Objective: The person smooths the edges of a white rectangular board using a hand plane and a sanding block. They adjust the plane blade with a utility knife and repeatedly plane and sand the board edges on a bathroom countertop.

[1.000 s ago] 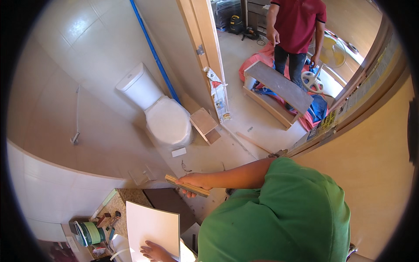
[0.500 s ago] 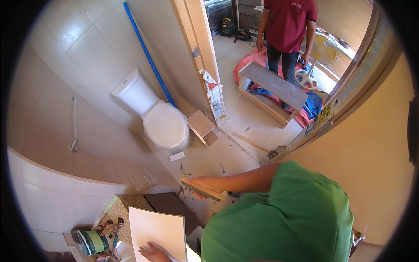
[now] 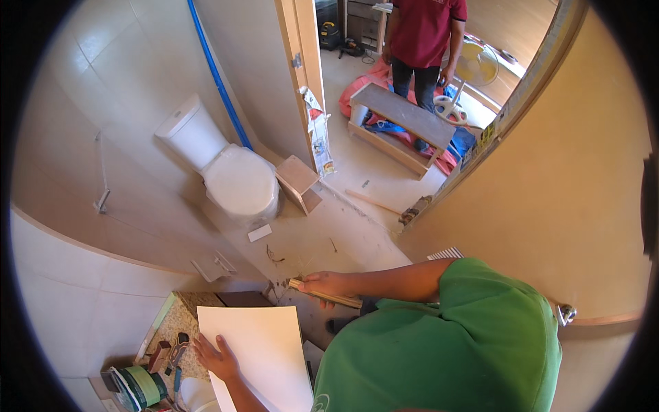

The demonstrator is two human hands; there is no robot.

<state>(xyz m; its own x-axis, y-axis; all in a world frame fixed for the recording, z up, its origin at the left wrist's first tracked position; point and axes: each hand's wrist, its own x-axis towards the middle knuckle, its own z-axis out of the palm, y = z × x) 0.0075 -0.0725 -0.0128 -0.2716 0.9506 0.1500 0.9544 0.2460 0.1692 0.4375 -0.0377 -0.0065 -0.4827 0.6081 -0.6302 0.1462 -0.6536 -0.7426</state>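
My right hand (image 3: 326,283), its arm reaching in from the right in a green sleeve, is closed around a short, flat wooden strip (image 3: 343,301). The strip is held above the floor and tilts down to the right. My left hand (image 3: 218,360) lies on the left edge of a white rectangular panel (image 3: 261,350), fingers spread. That panel covers part of a speckled stone countertop (image 3: 195,317). Beside it on the left are a green-banded bundle (image 3: 141,384), a reddish-brown block (image 3: 160,356) and a white round container (image 3: 198,393), partly hidden by the panel.
A white toilet (image 3: 240,182) stands ahead, beside a small wooden box (image 3: 297,178) and a blue pipe (image 3: 220,79). Beyond the doorway, a person in a maroon shirt (image 3: 427,31) stands behind a wooden bench-like frame (image 3: 405,113). A door (image 3: 542,178) is on the right.
My left hand has moved up and left to the panel's edge. The panel shows more fully, and the view has shifted slightly. My right hand keeps hold of the wooden strip.
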